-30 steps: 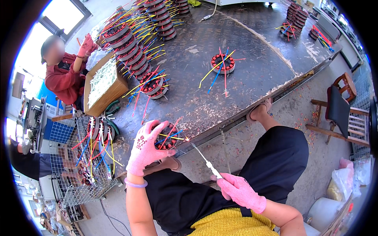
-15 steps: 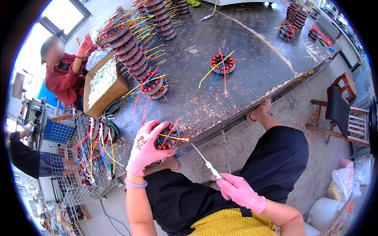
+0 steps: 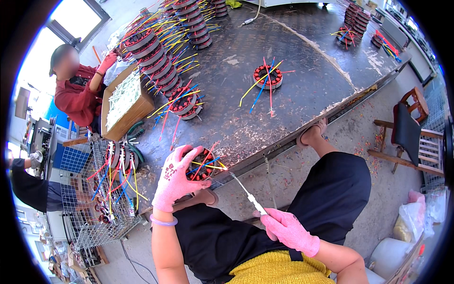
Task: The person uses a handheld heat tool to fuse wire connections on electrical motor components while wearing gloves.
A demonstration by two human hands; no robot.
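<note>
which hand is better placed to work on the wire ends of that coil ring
Right, probably. The right hand grips a thin tool whose tip sits at the coil ring wires; the left hand is busy steadying the ring.

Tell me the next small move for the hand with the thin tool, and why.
Probably keep the right hand steady and ease the thin tool slightly further into the wires. Its tip sits at the yellow wire ends on the wound ring, which the left hand grips at the table edge.

A single head-worn fisheye view looks steeply down from close above a seated person's lap, facing forward across a dark metal worktable (image 3: 302, 90), its straight edges bowing toward the black rim.
</note>
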